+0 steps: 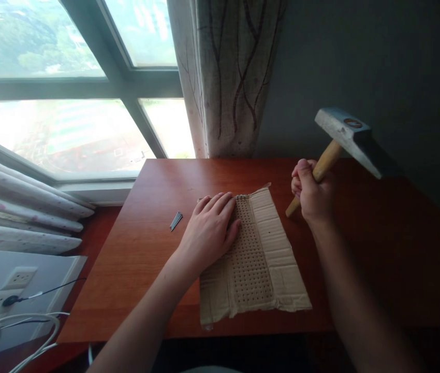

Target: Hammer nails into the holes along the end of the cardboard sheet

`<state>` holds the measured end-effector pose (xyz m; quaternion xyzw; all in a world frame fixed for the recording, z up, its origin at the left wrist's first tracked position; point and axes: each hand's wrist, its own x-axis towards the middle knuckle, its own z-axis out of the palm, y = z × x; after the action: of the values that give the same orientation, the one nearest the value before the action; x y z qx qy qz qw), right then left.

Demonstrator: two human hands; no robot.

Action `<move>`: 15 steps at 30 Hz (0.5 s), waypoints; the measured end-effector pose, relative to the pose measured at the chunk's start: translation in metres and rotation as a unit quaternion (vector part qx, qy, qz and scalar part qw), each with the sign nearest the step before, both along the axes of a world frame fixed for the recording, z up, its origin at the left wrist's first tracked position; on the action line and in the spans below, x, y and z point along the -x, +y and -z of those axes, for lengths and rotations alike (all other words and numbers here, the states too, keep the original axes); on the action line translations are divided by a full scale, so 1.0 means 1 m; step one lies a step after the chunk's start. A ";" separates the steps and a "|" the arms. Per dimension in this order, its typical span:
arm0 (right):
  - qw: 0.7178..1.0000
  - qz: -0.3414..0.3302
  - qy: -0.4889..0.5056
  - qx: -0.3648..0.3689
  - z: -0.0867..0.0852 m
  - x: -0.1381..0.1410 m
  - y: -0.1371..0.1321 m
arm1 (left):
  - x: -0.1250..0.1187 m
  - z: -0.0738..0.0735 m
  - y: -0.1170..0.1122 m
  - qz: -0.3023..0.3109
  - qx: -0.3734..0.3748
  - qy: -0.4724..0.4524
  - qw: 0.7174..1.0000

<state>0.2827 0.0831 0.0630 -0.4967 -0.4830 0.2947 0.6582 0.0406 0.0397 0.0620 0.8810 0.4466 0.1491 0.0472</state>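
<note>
My right hand (313,189) is wrapped round the wooden handle of a hammer (344,132), raised above the table with its metal head up. My left hand (214,223) lies flat, fingers stretched out, on the upper left part of a piece of cardboard (284,259). Rows of small holes run down the cardboard's middle strip, and its edges are torn and creased. Left of that hand, a small bunch of nails (176,220) rests on the tabletop. What lies beneath the left palm is hidden.
The reddish-brown wooden table (138,259) stands by a window (88,124) with a patterned curtain (235,77) at its far edge. At lower left are a wall socket (20,278) with a plug and white cables (45,331) beside the table.
</note>
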 end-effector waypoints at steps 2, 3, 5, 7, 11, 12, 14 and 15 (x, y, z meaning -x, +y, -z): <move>1.000 0.003 0.012 0.001 0.005 -0.001 0.000 | -0.001 -0.001 0.000 0.004 -0.003 -0.015 1.000; 1.000 0.003 0.014 0.003 0.007 -0.002 0.000 | 0.000 -0.002 0.000 0.005 -0.004 -0.024 1.000; 1.000 0.006 0.011 0.007 0.009 -0.005 0.001 | 0.003 -0.004 0.000 0.002 -0.010 -0.047 0.999; 1.000 0.012 -0.002 0.011 0.010 -0.008 0.001 | 0.012 -0.007 0.001 -0.021 -0.022 -0.076 0.997; 0.996 0.037 -0.078 -0.009 0.010 -0.014 0.000 | 0.049 -0.007 0.005 -0.140 -0.035 -0.109 0.984; 0.996 0.030 -0.084 -0.011 0.011 -0.015 -0.001 | 0.061 -0.005 0.007 -0.184 -0.030 -0.097 0.978; 0.998 -0.003 -0.062 0.002 0.012 -0.015 -0.004 | 0.083 0.000 0.010 -0.252 0.002 -0.046 0.967; 0.999 -0.020 -0.042 0.013 0.012 -0.014 -0.005 | 0.093 0.003 0.011 -0.272 0.023 -0.018 0.962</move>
<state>0.2968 0.0777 0.0506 -0.5074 -0.5163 0.2928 0.6247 -0.0524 0.0511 0.0588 0.7222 0.6718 0.1615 0.0333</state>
